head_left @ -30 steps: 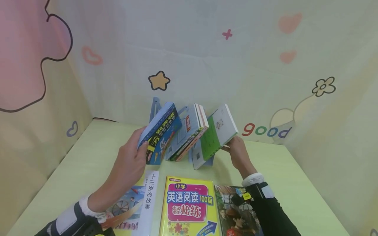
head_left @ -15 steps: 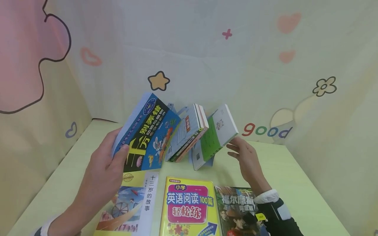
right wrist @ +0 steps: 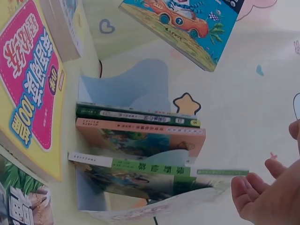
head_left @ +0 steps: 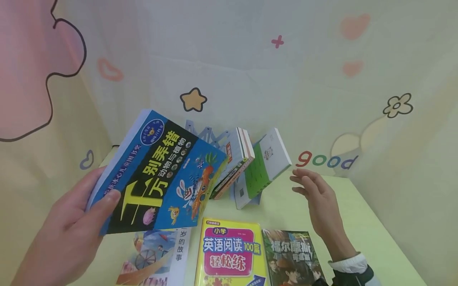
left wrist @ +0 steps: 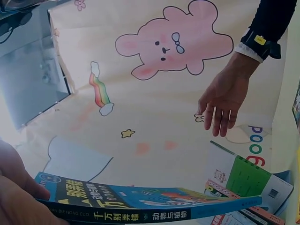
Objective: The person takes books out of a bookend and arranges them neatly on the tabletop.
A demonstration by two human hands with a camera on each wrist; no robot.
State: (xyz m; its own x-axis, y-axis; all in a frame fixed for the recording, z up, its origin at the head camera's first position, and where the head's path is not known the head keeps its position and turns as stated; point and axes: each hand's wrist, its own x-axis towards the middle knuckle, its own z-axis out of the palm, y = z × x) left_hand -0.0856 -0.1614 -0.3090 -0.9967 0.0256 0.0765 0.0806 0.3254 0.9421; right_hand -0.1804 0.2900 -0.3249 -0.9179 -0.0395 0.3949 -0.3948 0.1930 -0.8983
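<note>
My left hand (head_left: 75, 226) grips a blue and black paperback book (head_left: 161, 178) by its left edge, thumb over the cover, holding it tilted above the table. A rabbit in a carrot car decorates its cover, also visible in the right wrist view. My right hand (head_left: 320, 206) is raised with relaxed fingers beside a green and white book (head_left: 262, 163), holding nothing. That book leans in a pale blue bookend rack (right wrist: 124, 86), along with a few thin books (right wrist: 140, 131) that have pink and dark green spines.
Along the front of the table lie a yellow English reading book (head_left: 230, 250), a dark-covered book (head_left: 293, 256) to its right, and a thick white-spined book (head_left: 154, 256) to its left, partly covered by the held book. A printed cloth (head_left: 229, 47) hangs behind.
My left hand has drawn the blue and black book out of the rack, toward the left and closer to me. My right hand has moved away from the green and white book, to the right.
</note>
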